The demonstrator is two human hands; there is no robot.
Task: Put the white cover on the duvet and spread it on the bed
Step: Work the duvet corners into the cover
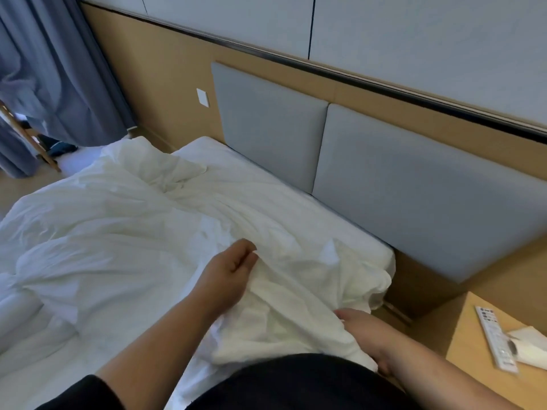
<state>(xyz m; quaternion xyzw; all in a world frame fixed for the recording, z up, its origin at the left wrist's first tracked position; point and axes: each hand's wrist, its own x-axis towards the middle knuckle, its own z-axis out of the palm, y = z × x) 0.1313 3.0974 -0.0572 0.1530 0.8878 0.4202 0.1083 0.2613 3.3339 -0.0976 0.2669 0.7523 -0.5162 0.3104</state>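
1. Head view shows you the white cover point(142, 232), crumpled and deeply creased, lying over most of the bed point(340, 214) from 9 o'clock through the centre to 4 o'clock; whether the duvet is inside it you cannot tell.
2. One bunched end of the cover hangs over the bed's corner at about 4 o'clock, just below the grey headboard point(414, 184).
3. No brand or label on the cover can be read; the remote control point(495, 338) on the wooden worktop point(470, 350) at 4 o'clock carries markings too small to make out.
4. Your left hand point(228, 276) sits near the centre, its fingers curled and pinching a fold of the cover, which runs away from it toward 12 o'clock.
5. Your right hand point(367, 332), at 5 o'clock, grips the cover's near edge; its fingers are tucked under the cloth, which lies at its 10 o'clock side.
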